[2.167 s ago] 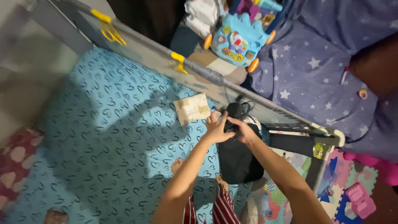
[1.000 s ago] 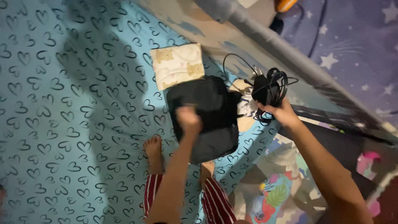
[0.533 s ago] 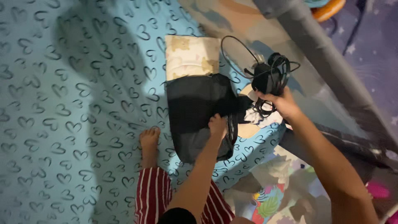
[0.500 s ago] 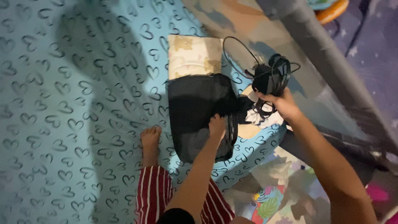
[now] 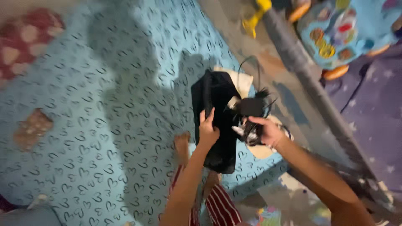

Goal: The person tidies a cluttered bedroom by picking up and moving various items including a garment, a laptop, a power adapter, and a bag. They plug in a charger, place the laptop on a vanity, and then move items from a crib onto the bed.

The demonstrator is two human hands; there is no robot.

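Both hands work: left hand (image 5: 207, 129) grips the bag (image 5: 217, 121) upright (opening at 12 o'clock); right hand (image 5: 268, 130) clenches the cables (image 5: 250, 109) at 3 o'clock.

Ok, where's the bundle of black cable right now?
In the head view, right of centre: the cable bundle is gripped in the right hand, beside the black bag held by the left hand.

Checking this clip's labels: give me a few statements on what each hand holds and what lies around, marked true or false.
1. The left hand grips the black bag. True.
2. The right hand is empty. False: it holds a black charger with bundled cable.
3. The bedsheet is blue with heart outlines. True.
4. The black bag lies flat, untouched. False: the left hand holds it by its edge.
5. A yellow clip sits on the grey rail. True.
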